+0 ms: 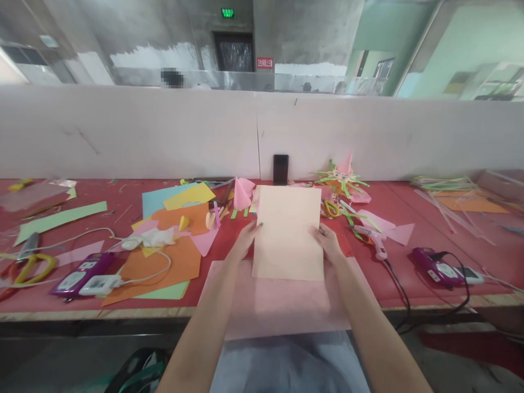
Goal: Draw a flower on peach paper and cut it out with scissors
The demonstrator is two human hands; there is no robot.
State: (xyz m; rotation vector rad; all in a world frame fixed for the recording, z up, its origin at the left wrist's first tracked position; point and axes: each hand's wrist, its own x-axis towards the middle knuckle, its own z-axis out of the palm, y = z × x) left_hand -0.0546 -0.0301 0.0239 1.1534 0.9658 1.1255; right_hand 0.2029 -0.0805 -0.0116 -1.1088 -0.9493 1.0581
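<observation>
Both my hands hold a cream-coloured sheet of paper (289,234) upright in front of me. My left hand (246,240) grips its left edge, thumb on the near face and the other fingers mostly hidden. On the opposite edge my right hand (328,240) grips it in the same way. Below the sheet, a larger pink sheet (286,314) lies at the table's front edge. A pink paper cone (242,194) stands just beyond my left hand. To the right of my right hand lies a glue gun (377,243) with a black cord.
Coloured paper pieces (176,262) overlap on the left. Scissors (30,262) and a purple power strip (84,275) lie farther left; another power strip (438,267) sits at right. A phone (280,169) leans on the white partition (184,134) near a paper figure (344,174).
</observation>
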